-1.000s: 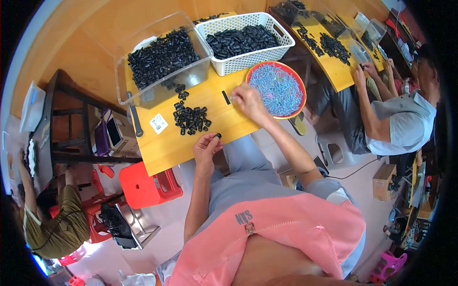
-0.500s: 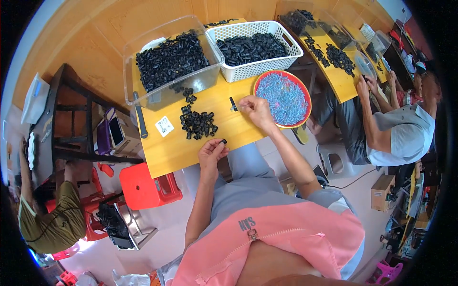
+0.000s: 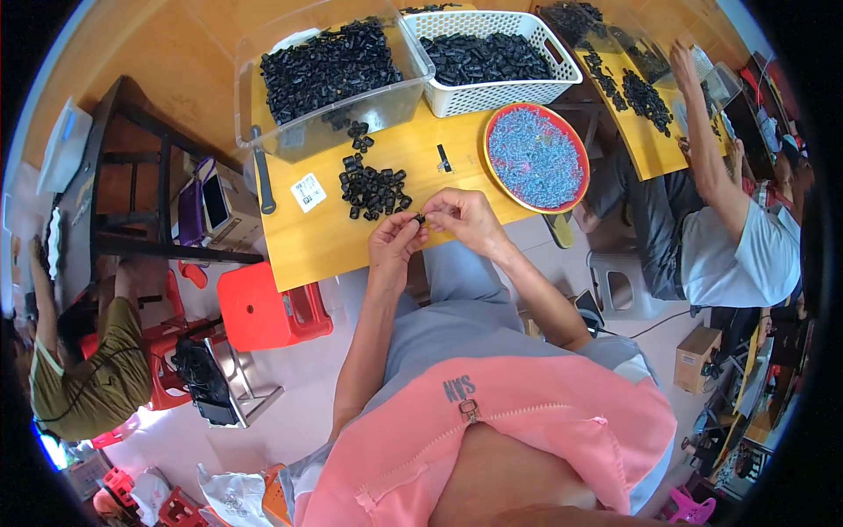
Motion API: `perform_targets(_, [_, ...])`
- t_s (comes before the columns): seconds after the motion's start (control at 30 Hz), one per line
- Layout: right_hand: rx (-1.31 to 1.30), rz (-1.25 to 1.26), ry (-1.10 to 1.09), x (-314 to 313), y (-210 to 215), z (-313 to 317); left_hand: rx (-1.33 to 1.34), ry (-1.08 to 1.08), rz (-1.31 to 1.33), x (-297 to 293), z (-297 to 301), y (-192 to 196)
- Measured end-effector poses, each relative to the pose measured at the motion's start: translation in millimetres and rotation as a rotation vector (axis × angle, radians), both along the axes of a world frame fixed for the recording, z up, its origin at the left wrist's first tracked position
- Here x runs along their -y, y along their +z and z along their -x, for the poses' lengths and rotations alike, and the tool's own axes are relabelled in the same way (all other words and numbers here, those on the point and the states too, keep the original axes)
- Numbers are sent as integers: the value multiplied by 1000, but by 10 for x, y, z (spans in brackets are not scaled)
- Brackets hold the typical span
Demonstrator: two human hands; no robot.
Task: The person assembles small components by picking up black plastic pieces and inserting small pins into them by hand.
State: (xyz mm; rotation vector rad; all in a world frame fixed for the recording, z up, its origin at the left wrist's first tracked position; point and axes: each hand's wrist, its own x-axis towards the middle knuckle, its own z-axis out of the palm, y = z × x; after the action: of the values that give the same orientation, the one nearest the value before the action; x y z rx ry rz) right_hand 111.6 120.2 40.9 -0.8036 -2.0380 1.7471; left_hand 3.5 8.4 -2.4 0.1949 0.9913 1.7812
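Over the near edge of the yellow table, my left hand [image 3: 394, 243] pinches a small black plastic part [image 3: 420, 218]. My right hand [image 3: 467, 221] meets it there, thumb and fingertips closed against the part; anything tiny between those fingers is too small to make out. Just beyond my left hand lies a loose pile of short black cylindrical parts [image 3: 373, 189]. A narrow black strip [image 3: 444, 159] rests on the table past my right hand. To its right is a round red tray [image 3: 582, 167] filled with small bluish pieces [image 3: 537, 156].
A clear plastic bin [image 3: 351, 130] and a white perforated basket [image 3: 500, 97], both full of black parts, stand at the back. A dark flat-handled tool [image 3: 262, 180] and a white label [image 3: 307, 192] lie left. A red stool [image 3: 255, 307] is beside the table; a co-worker [image 3: 738, 246] sits right.
My right hand has moved left and nearer, from beside the red tray to the black part in my left hand. The view has shifted slightly. The co-worker at right has raised an arm.
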Motion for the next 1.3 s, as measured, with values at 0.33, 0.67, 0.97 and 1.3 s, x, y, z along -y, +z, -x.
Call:
perform_targets(0.33, [11, 127, 91, -13, -13, -61, -51, -65, -28, 62, -26, -72])
perform_targets(0.67, [-44, -446, -57, 35, 28, -60, 25, -90, -58, 80, -49, -83])
perform_targets(0.97, [36, -535, -144, 32, -335, 69, 298, 102, -246, 307, 212, -122])
perform_targets(1.3, [44, -769, -61, 269, -359, 434, 333, 111, -297, 362, 280, -122])
